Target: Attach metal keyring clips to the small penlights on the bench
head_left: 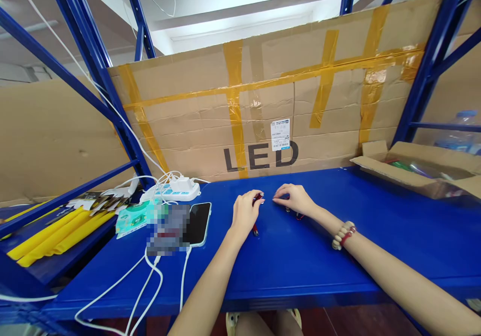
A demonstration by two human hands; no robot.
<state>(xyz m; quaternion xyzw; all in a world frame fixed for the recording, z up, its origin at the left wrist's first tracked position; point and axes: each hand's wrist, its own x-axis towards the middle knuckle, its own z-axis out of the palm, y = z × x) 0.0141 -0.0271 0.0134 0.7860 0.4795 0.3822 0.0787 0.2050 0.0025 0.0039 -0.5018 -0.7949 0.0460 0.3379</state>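
My left hand (246,211) rests low over the blue shelf with its fingers curled around a small dark red object (258,196), whose kind I cannot make out. Just below that hand, a small red piece with a shiny end (255,230) shows on the shelf; whether it joins the held one is hidden. Across a short gap, my right hand (296,199) has thumb and fingers drawn together, pointing toward the left hand. Anything in that pinch is too small to see. Under its palm lie small dark red and metallic bits (299,216), partly covered.
A phone (197,225), a blurred grey item (169,230), a green packet (136,218) and a power strip (182,191) with white cables occupy the left. An open cardboard box (421,168) stands at the right. A large cardboard panel (195,125) backs the blue shelf (338,261).
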